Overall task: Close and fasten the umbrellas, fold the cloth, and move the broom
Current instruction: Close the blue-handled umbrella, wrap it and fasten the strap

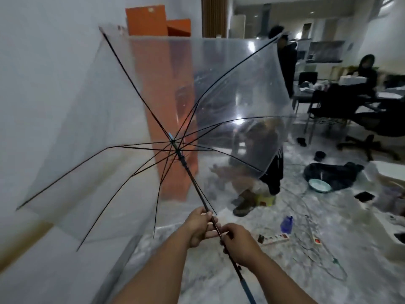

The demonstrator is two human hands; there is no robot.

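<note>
A clear plastic umbrella [219, 84] with black ribs is spread open in front of me, its canopy facing away and tilted up to the left. Its dark shaft [190, 172] runs down to the right toward a blue handle at the bottom edge. My left hand [200, 227] grips the shaft higher up. My right hand [237, 244] grips the shaft just below it, the two hands almost touching. No cloth for folding and no broom can be picked out.
A white wall stands at the left, an orange cabinet [157, 20] behind the canopy. A person crouches beyond the umbrella [271, 172]. On the marble floor lie a blue bottle [286, 224], power strips [275, 238], cables, a bowl [320, 185] and dark clothing [333, 172]. A seated person and desk are at the far right.
</note>
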